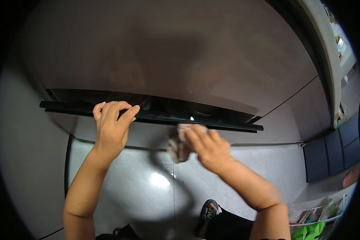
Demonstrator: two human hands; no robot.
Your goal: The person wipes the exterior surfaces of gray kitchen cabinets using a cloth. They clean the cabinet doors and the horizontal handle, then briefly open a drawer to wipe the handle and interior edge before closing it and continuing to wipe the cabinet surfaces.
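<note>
A long black drawer front (224, 123), seen edge-on from above, stands out a little from a glossy brownish panel (228, 68). My left hand (112, 126) is closed over its top edge, left of the middle, with the fingers curled across it. My right hand (212, 147) presses a crumpled cloth (181, 148), pale with darker patches, close to the front of the drawer, right of the middle. Part of the cloth hangs below the fingers and is blurred. A dark gap (180, 105) shows behind the edge; what lies inside is hard to make out.
Shiny grey floor (140, 184) lies below, with my foot in a dark sandal (208, 212) near the lower middle. A grey wall panel (32, 160) rises at the left. At the right are dark blue-grey panels (334, 150) and a white rack (324, 219) holding bags.
</note>
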